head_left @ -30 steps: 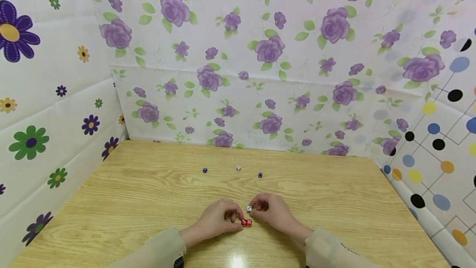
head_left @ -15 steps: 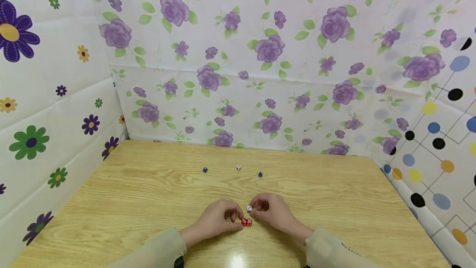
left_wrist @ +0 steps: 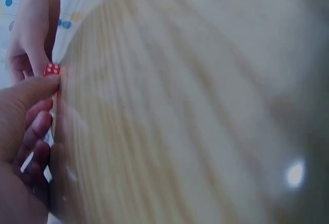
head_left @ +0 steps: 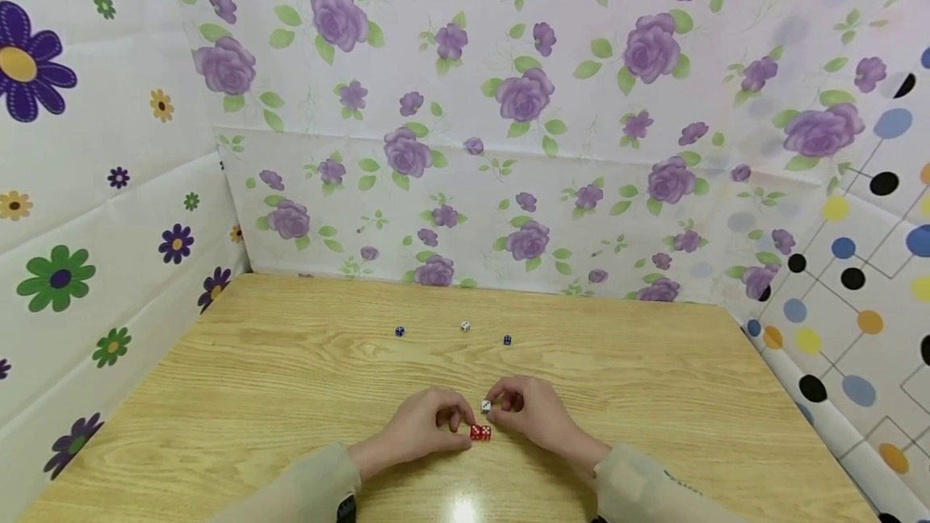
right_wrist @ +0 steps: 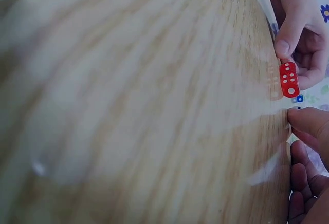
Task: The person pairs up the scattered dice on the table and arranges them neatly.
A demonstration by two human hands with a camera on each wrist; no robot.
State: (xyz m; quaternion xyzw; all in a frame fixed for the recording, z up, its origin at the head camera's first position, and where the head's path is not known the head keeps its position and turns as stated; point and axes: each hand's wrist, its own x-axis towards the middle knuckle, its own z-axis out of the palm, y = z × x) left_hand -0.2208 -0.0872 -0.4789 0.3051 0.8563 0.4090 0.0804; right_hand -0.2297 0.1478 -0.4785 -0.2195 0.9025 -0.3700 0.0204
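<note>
Far left: flower-print cloth (head_left: 138, 208), white and creased, along the slanting left edge of the surface (head_left: 276, 361). Wide stretch of wood from that edge to the left sleeve (head_left: 305, 481), beige fabric. Surface pale, straight-grained, glossy, a bright glare spot between the forearms. Its far edge meets a rose-print cloth (head_left: 450, 144), folds running across.

Back area: left blue die (head_left: 400, 331), well apart from both hands, white pips. Left hand (head_left: 423, 426) grasping: thumb and forefinger pinch the left red die (head_left: 475, 432). Far white die (head_left: 465, 327) out near the back edge. Right red die (head_left: 486, 433) touches its twin on the side away from that hand; both small cubes, rounded corners, white pips. Near white die (head_left: 486, 407) just beyond the red pair, dark pips, pinched between thumb and forefinger of the right hand (head_left: 535, 416). Right blue die (head_left: 507, 340) farther back, apart.

Right sleeve (head_left: 647, 484), beige, small dark lettering. Beyond it, wood runs to the right edge, bordered by dot-print cloth (head_left: 868, 349), coloured circles joined by thin lines.
</note>
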